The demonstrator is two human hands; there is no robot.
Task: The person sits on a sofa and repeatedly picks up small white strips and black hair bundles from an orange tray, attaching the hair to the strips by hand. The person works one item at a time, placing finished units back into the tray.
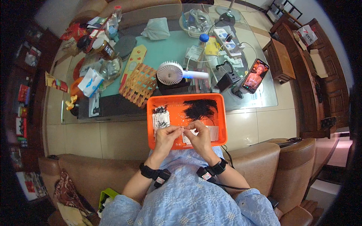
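My left hand (167,138) and my right hand (198,138) meet fingertip to fingertip over the near part of an orange tray (149,113) on my lap. Both are closed in a pinch; whatever is between the fingertips is too small to make out. Left in the tray lies a stack of white cards (161,119) with black strands on them. At its far right is a loose heap of black strands (200,109). More pale cards (213,132) lie beside and partly behind my right hand. Tiny white bits are scattered on the tray floor.
Beyond the tray stands a glass table (169,49). A white handheld fan (171,72), a wooden lattice mat (138,85), a black cube-shaped charger (227,81) and a propped phone (256,76) are near its front edge. Cables and a power strip (227,43) lie right; jars and bags crowd the left.
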